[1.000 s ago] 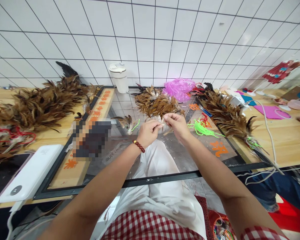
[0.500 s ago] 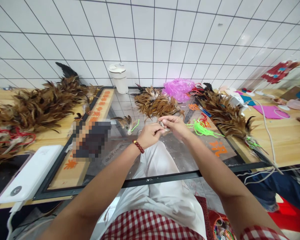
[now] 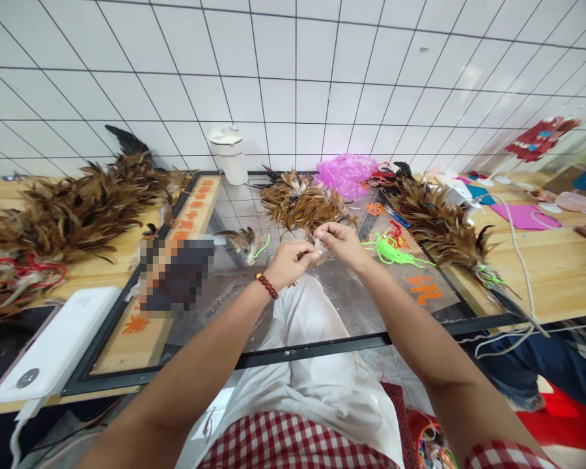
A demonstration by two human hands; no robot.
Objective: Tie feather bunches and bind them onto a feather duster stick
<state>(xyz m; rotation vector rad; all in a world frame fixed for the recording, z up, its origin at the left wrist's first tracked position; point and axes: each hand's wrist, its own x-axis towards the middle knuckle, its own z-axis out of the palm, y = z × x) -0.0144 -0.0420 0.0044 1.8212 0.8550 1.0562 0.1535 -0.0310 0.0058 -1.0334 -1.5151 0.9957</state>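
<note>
Handwork on a small pale piece [image 3: 318, 246].
We see the left hand [image 3: 289, 263] and right hand [image 3: 342, 243] pinching it between them, near the feather bundle [image 3: 303, 206]; the next move, we judge, calls for steady control.

Left of the left hand [image 3: 289, 263] there are one small feather tuft [image 3: 247, 243] and one power bank [image 3: 57, 344]; beyond the right hand [image 3: 344, 246], one purple bag [image 3: 346, 176].
</note>
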